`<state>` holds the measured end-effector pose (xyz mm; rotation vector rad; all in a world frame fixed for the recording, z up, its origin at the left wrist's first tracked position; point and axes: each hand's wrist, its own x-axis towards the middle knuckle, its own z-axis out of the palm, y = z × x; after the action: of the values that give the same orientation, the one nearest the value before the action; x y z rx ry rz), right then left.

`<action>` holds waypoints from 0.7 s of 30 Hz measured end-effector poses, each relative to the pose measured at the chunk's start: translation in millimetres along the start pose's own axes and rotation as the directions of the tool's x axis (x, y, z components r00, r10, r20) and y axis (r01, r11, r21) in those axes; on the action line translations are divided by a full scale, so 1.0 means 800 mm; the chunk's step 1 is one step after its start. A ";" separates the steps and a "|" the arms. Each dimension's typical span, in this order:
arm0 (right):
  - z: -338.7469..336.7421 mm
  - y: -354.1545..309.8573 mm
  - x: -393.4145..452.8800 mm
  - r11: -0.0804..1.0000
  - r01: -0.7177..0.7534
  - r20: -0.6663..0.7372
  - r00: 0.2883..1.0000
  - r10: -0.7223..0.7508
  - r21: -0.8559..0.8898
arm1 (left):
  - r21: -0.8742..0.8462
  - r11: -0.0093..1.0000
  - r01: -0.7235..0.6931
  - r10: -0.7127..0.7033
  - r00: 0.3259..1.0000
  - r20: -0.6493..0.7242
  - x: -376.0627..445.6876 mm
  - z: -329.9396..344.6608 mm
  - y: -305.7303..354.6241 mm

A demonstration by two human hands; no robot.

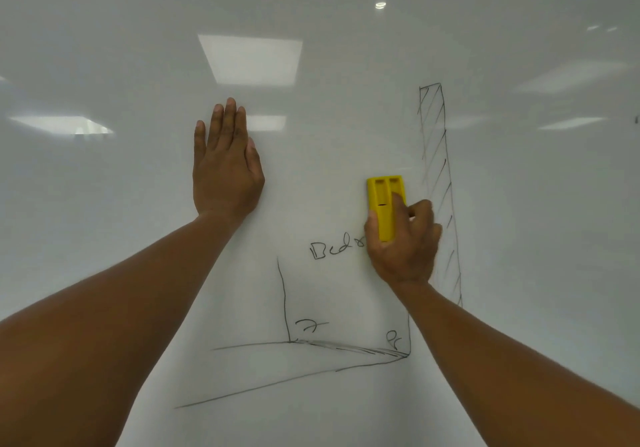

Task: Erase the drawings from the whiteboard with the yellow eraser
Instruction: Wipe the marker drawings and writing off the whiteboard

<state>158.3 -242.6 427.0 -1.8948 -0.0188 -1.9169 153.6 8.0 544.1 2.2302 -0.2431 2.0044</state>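
Observation:
The whiteboard fills the whole view. My right hand grips the yellow eraser and presses it upright against the board, just left of a tall hatched column. The hand covers the end of a handwritten word. Below it runs a sketch of black lines with a shaded base line and two small scribbles. My left hand lies flat on the board, fingers together and pointing up, to the left of the drawings and apart from them.
Ceiling lights reflect on the glossy board at the upper middle and along both sides. A long slanted line crosses the lower board. Both forearms reach in from the bottom corners.

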 end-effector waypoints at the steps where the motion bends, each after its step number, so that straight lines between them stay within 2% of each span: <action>1: 0.001 -0.012 -0.004 0.999 0.043 0.017 0.999 -0.043 0.010 | -0.001 1.000 -0.002 0.002 1.000 -0.001 0.000 0.000 0.000; 4: 0.003 -0.046 -0.021 0.970 0.241 0.068 0.968 -0.243 0.036 | -0.005 1.000 -0.005 0.005 1.000 -0.008 0.000 -0.001 0.000; 8: 0.004 -0.062 -0.040 0.855 0.513 0.111 0.848 -0.518 0.071 | 0.003 1.000 -0.017 0.017 1.000 -0.018 0.000 -0.001 -0.001; 11: 0.000 -0.049 -0.035 0.780 0.622 0.138 0.769 -0.624 0.062 | 0.009 1.000 -0.019 0.019 1.000 -0.024 0.000 -0.001 -0.002; 13: -0.003 -0.034 -0.027 0.777 0.628 0.151 0.765 -0.626 0.042 | 0.012 1.000 -0.017 0.017 1.000 -0.024 0.000 0.000 -0.001; 15: -0.007 -0.020 -0.020 0.859 0.512 0.150 0.850 -0.505 -0.007 | 0.010 1.000 -0.009 0.009 1.000 -0.020 -0.001 0.000 -0.001; 17: -0.009 -0.013 -0.016 0.966 0.255 0.111 0.962 -0.248 -0.053 | 0.006 1.000 -0.004 0.004 1.000 -0.020 -0.003 0.001 0.000; 18: -0.009 -0.013 -0.016 0.994 0.098 0.081 0.992 -0.094 -0.049 | 0.006 1.000 -0.004 0.004 1.000 -0.021 -0.003 0.001 0.001; 20: -0.008 -0.017 -0.016 0.990 -0.142 0.024 0.990 0.142 -0.017 | 0.008 1.000 -0.005 0.005 1.000 -0.025 -0.004 0.001 0.001; 21: -0.007 -0.019 -0.017 0.987 -0.160 0.009 0.987 0.160 -0.017 | 0.007 1.000 -0.005 0.005 1.000 -0.029 -0.004 0.001 0.001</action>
<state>147.7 -226.2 417.9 -1.8568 0.1416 -1.8052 154.2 7.5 540.7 2.2055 -0.2388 2.0413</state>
